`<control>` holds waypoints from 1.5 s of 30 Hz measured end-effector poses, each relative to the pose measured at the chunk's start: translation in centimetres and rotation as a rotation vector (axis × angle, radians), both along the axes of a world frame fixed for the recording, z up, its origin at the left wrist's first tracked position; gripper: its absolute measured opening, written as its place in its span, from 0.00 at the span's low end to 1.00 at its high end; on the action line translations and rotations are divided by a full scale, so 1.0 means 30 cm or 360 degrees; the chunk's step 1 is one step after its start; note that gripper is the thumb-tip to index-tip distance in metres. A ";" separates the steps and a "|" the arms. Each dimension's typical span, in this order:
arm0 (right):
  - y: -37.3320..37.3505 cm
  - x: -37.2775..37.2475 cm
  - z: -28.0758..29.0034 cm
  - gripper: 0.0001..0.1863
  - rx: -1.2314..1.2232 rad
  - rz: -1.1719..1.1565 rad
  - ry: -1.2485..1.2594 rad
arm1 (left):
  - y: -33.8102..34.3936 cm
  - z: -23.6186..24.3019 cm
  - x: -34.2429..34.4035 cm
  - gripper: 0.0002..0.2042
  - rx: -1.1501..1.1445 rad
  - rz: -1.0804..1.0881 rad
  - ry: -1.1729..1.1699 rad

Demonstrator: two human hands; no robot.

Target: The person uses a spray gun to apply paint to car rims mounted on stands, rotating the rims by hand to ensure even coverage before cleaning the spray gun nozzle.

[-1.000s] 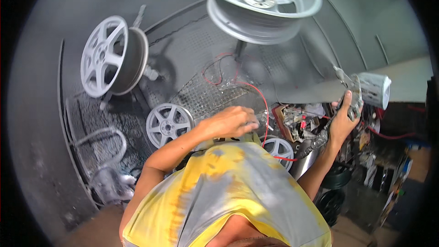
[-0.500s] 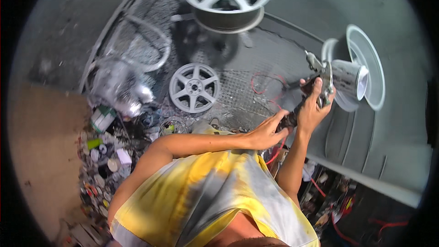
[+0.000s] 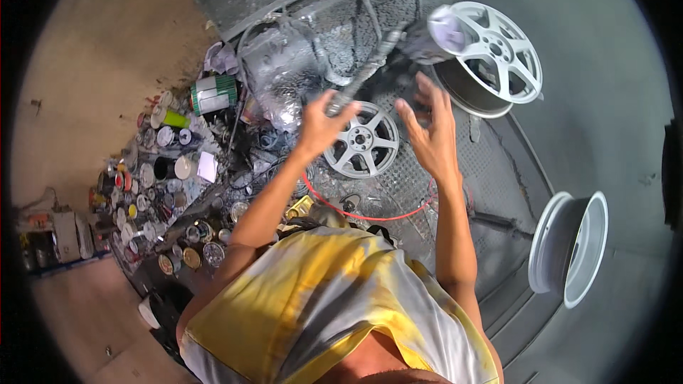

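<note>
Head camera looked down on a paint-spattered work area. At the far left, a crowd of small paint cans covered the floor, with a green-banded tin lying on its side above them. Just right of the tin stood a bulky, overspray-coated machine housing. The left hand was closed around the lower end of a blurred spray gun, which slanted up and to the right from that grip toward its pale cup. Below the gun, a small silver wheel lay flat on the metal grating, with a red hose curving beneath. The right hand hung open, fingers spread, holding nothing, just below the gun. A white wheel leaned upper right; another rim stood at the right edge.
</note>
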State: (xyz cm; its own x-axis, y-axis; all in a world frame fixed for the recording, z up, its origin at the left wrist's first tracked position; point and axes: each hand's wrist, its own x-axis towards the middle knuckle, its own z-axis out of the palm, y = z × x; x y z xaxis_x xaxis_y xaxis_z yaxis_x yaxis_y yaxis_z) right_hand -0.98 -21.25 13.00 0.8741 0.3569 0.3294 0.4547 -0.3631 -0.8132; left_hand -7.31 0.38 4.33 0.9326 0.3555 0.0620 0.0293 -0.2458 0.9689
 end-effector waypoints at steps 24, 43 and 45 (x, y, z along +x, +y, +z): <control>-0.439 -0.273 -0.334 0.20 -0.0650 0.0103 0.0816 | 0.763 -0.264 -0.072 0.20 -0.0616 0.0205 0.0532; -1.438 -0.989 -0.441 0.25 -0.0357 -0.0766 0.1164 | -0.473 -0.261 0.074 0.16 0.0698 0.0017 -0.0333; -1.526 -1.014 -0.319 0.23 -0.0193 -0.0904 0.1040 | -0.894 -0.230 0.030 0.18 0.0186 -0.0542 0.0088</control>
State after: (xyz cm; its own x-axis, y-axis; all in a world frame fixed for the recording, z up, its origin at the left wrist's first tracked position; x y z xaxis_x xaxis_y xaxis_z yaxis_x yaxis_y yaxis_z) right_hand -31.40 -67.04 3.43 0.9311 -0.1897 -0.3116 -0.3648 -0.4942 -0.7891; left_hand -6.42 -26.43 -2.56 0.9994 0.0176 0.0300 -0.0217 -0.3595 0.9329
